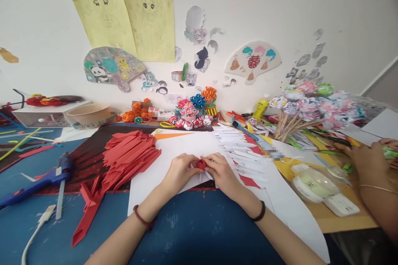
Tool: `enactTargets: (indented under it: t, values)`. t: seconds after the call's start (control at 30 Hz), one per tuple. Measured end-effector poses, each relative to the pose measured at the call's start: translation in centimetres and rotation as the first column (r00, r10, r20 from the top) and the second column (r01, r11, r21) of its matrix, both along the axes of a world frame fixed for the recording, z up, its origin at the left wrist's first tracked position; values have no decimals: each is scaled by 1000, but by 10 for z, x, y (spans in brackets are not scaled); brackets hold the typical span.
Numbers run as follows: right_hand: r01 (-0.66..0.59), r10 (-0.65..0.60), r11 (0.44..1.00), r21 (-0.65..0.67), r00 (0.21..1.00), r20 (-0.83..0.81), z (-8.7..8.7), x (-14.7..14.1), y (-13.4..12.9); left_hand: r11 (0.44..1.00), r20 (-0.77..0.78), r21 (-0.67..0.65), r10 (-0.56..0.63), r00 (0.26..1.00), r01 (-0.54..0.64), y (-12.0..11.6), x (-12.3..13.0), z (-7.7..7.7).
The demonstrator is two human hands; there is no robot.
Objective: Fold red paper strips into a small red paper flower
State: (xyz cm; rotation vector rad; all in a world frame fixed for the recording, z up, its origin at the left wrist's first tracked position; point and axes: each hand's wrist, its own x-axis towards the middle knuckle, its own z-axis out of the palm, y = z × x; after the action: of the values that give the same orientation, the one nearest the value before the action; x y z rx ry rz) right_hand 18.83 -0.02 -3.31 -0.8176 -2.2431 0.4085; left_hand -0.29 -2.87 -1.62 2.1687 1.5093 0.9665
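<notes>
Between my two hands, over the white paper sheet (144, 174), is a small red paper flower (201, 164) with white strips below it. My left hand (181, 172) pinches its left side, fingers closed. From the right, the closed fingers of my right hand (224, 172) grip the flower and the white part under it. A pile of folded red paper strips (129, 159) lies to the left of the sheet. White folded strips (242, 147) are laid out in a stack on the right, over some red paper.
A blue glue gun (59, 174) and a white cable (39, 225) lie at the left. Paper flowers on sticks (298, 105), a plastic bottle (315, 184) and another person's hand (370, 159) are at the right. Small flower pots (211, 111) stand by the wall.
</notes>
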Motion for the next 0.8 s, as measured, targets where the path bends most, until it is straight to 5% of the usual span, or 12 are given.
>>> enactTargets:
  t: [0.17, 0.27, 0.4, 0.6, 0.8]
  values:
    - [165, -160, 986, 40, 982, -104, 8, 13, 2, 999, -89, -53, -14, 996, 10, -3, -16, 7]
    - [269, -275, 961, -69, 956, -103, 12, 19, -3, 998, -193, -47, -38, 980, 30, -9, -23, 12]
    - [203, -199, 968, -148, 979, 39, 9, 19, -6, 994, -193, -81, -82, 978, 68, -16, -21, 15]
    - [202, -203, 977, -73, 979, -16, 1, 19, 2, 985, -108, -95, -155, 982, 145, -22, -11, 11]
    - [128, -135, 981, -148, 990, -40, 5, 17, 7, 988, -279, 153, 26, 960, 17, -8, -10, 10]
